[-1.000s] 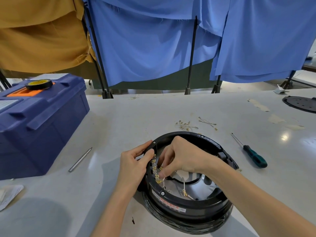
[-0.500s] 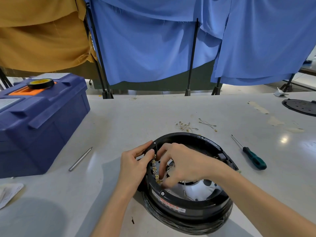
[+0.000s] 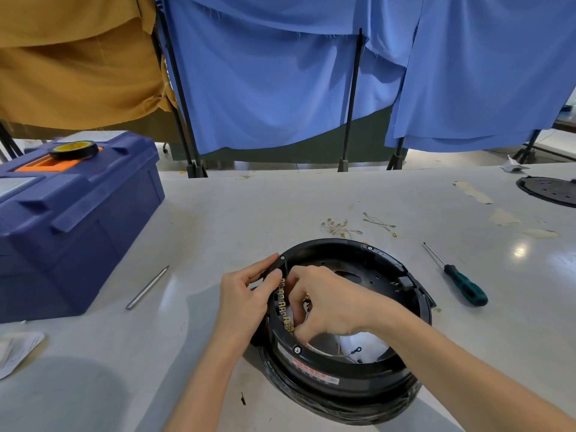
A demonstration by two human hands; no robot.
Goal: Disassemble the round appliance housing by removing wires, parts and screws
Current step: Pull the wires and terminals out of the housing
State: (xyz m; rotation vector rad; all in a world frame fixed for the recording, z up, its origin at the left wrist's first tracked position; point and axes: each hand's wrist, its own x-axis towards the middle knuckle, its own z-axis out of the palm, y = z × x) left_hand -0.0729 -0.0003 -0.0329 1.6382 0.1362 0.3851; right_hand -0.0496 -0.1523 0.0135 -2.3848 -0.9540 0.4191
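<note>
Item one: the round black housing (image 3: 349, 332), open side up on the pale table (image 3: 218, 232), near the front edge and centre-right in our view. Its near rim carries a red and white label whose print we cannot read. The lower wall looks wrapped in something dark and glossy; we cannot tell what.

Item two: the left hand (image 3: 246, 300), curled around the housing's left rim, thumb on top, fingers on the outside wall. It grips the rim itself.

Item three: the right hand (image 3: 327, 307), reaching down inside the housing, fingers bent and pinched close together at a row of brass terminals (image 3: 282, 304) along the inner left wall. The fingertips are hidden behind the knuckles, so we cannot tell whether they hold a wire or a terminal.

Item four: loose wires (image 3: 341, 227) with brass ends, lying on the table beyond the housing, apart from it.

Item five: a green-handled screwdriver (image 3: 461, 285) to the right of the housing; a thin metal rod (image 3: 146, 288) to the left.

Item six: a blue toolbox (image 3: 71, 219) at far left, partly cut off, a roll of tape (image 3: 73, 149) on its lid.

Item seven: a black perforated disc (image 3: 548, 190), cut by the right edge.
</note>
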